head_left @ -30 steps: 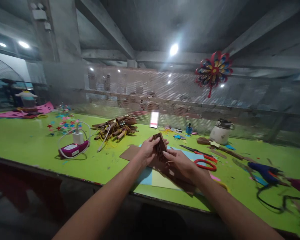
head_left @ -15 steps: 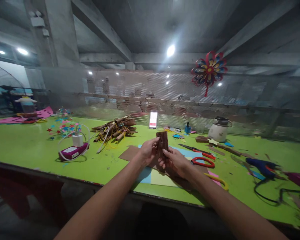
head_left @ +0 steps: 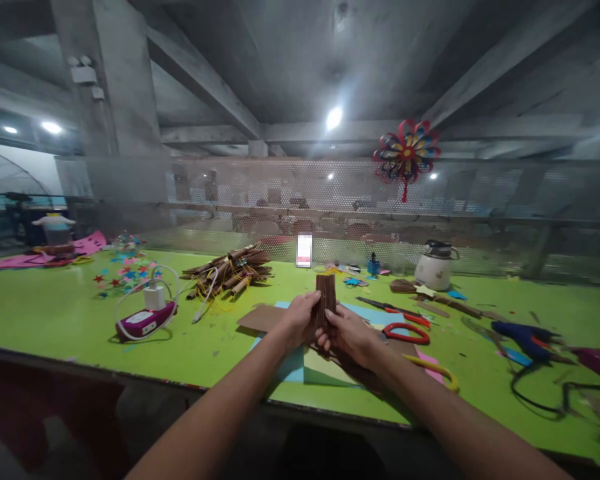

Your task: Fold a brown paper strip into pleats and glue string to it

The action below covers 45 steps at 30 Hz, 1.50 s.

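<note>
Pleated brown piece: looks like a folded paper or thin card stack (head_left: 326, 293), held nearly upright between both hands, above the papers at the near side of the table (head_left: 60, 313).
Left hand: the grip is nearly closed, with the left hand (head_left: 300, 317) pinching the stack's left side, thumb up along the folds.
Right hand: pretty snug grip here too, the right hand (head_left: 353, 333) pressing its thumb on the lower right of the stack, fingertips tucked in near the bottom.
Handling: probably super light, springy across the pleats and stiffer along them, so it'd likely fan open if let go. Not very slippery, I'd guess, but a hard squeeze might crush the creases. Best hold is low on both side edges, folds pressed flat.
Fuzzy bit: the hands hide the lower end, so can't really tell how it finishes.
Under the hands: a brown sheet (head_left: 260, 319) overlaps a light blue sheet (head_left: 291, 368).
Nearby: black-bladed scissors (head_left: 375, 304) lie off the right hand, and a pile of brown rolls (head_left: 230, 273) sits farther back, on the left.
</note>
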Available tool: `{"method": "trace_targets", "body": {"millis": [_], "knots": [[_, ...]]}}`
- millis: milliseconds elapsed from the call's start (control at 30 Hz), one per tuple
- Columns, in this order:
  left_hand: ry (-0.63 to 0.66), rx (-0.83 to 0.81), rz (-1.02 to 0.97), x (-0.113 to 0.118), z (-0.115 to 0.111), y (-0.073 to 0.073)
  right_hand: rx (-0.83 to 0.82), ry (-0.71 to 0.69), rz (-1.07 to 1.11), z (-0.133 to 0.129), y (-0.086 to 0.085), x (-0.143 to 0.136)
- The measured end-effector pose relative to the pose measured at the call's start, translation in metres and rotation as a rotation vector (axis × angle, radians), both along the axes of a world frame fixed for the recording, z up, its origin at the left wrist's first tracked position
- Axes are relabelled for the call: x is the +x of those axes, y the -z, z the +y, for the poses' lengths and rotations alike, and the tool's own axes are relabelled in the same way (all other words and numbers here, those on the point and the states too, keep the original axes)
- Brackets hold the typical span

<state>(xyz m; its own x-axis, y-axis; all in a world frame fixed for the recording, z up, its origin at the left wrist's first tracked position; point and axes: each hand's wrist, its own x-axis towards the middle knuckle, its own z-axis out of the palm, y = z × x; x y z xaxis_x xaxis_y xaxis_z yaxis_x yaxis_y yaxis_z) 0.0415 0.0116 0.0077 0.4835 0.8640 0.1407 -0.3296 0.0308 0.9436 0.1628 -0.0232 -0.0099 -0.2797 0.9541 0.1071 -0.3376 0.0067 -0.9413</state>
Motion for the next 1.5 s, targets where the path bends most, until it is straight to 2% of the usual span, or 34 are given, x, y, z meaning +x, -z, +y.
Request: {"method": "trace_targets", "body": {"millis": [300,367,500,567,733,900,1067,1200,1300,1367,1433,1500], "knots": [[-0.064,-0.036,0.036,0.001,0.006,0.002,-0.006,-0.043,0.020,-0.001,0.003,-0.004],[-0.008,-0.040,0.032,0.001,0.005,0.000,0.003,-0.060,0.026,0.000,0.004,-0.004],[0.206,-0.083,0.120,-0.001,-0.001,-0.006,0.041,-0.166,0.022,0.001,0.003,-0.002],[0.247,-0.097,0.172,-0.002,-0.004,-0.010,0.061,-0.231,0.016,0.001,0.001,-0.001],[0.146,-0.026,0.172,-0.001,-0.012,-0.017,0.062,-0.313,0.015,0.000,-0.005,0.000],[0.033,0.045,0.134,0.001,-0.014,-0.015,0.060,-0.310,0.058,0.001,-0.005,-0.003],[-0.160,0.095,0.007,0.004,-0.008,-0.019,0.049,-0.307,-0.014,0.002,-0.007,-0.005],[-0.213,0.119,-0.016,0.006,-0.008,-0.023,0.092,-0.204,-0.110,-0.002,-0.010,-0.003],[-0.254,0.182,0.023,0.003,-0.005,-0.023,0.151,-0.087,-0.344,-0.002,-0.016,0.003],[-0.305,0.238,0.070,0.001,-0.002,-0.021,0.186,0.090,-0.419,0.001,-0.020,0.010],[-0.342,0.304,0.137,0.002,-0.002,-0.019,0.196,0.308,-0.354,0.006,-0.025,0.017],[-0.346,0.385,0.203,0.005,-0.004,-0.014,0.173,0.415,-0.237,0.011,-0.027,0.022]]}}
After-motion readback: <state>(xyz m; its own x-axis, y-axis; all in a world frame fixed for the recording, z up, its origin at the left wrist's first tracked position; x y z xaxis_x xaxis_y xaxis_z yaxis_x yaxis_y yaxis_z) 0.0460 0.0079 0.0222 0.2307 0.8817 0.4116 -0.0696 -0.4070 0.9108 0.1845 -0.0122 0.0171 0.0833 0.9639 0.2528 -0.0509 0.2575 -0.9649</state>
